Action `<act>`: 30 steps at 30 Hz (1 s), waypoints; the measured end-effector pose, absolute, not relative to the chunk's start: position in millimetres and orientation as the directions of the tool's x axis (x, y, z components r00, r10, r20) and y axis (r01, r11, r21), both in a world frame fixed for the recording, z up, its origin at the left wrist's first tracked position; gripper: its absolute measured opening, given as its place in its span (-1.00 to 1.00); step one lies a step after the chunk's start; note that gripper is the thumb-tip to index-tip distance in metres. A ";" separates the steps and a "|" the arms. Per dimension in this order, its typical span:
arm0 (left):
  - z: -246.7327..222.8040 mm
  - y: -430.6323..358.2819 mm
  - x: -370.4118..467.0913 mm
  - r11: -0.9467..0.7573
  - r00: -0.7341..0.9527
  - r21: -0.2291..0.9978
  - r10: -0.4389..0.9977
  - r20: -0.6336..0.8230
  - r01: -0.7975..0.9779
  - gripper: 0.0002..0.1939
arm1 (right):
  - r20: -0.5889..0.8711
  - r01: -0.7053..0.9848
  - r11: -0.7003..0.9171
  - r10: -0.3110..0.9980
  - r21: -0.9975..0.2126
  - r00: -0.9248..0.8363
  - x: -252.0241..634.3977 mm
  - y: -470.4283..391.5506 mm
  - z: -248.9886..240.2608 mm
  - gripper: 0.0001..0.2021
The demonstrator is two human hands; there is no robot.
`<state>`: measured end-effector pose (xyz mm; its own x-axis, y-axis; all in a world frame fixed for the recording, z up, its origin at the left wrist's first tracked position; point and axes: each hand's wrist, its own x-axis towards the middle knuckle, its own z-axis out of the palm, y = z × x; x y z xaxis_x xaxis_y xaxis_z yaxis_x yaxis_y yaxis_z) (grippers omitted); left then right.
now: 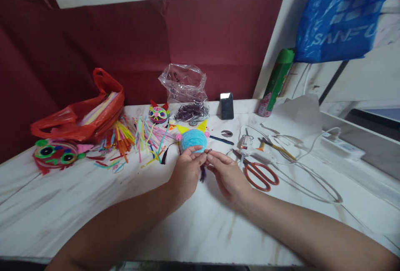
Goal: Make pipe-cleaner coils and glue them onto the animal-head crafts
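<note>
In the middle of the head view, my left hand (186, 171) and my right hand (229, 176) meet with fingers pinched. Between them is a dark purple tassel (203, 174), its fringe hanging down and its thin cord loop near my right fingertips. Right behind my left fingers lies a light blue, round craft head (193, 139) with yellow pointed ears and pink side balls; its lower edge is hidden by my hand. Another dark tassel (164, 156) rests on the table to the left. A dark pen-like tool (221, 139) lies behind my right hand.
Red-handled scissors (261, 176), a white glue gun (258, 155) and pliers (278, 148) lie right, among white cables. Colourful pipe-cleaner pieces (125, 137), a red plastic bag (109, 112) and finished craft heads (56, 154) sit left. Behind stand a clear bag (184, 81), a phone (226, 107) and a green can (276, 81).
</note>
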<state>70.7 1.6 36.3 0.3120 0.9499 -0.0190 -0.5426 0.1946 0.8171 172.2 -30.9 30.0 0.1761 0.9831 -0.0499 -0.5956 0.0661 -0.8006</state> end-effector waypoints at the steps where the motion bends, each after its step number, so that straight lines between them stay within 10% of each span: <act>1: 37.1 1.2 70.5 0.185 0.307 0.826 0.951 -0.015 -0.533 -0.63 | -0.048 -0.601 0.067 0.984 -0.797 0.174 171.5 -30.9 30.5 -0.80; 18: 41.6 2.1 63.3 0.199 0.340 0.880 0.939 -0.046 -0.430 -0.68 | -0.001 -0.568 0.072 0.992 -0.820 0.128 168.3 -32.3 35.2 -0.83; 24: 26.3 7.6 52.0 0.087 0.333 0.948 0.943 0.022 -0.307 -0.76 | 0.170 -0.323 0.199 0.979 -0.925 0.114 179.9 -26.0 30.1 -0.82; 30: 26.7 13.7 34.9 0.002 0.328 0.996 0.944 0.027 -0.088 -0.83 | 0.044 -0.103 0.039 0.998 -0.994 -0.039 189.7 -18.2 28.7 -0.69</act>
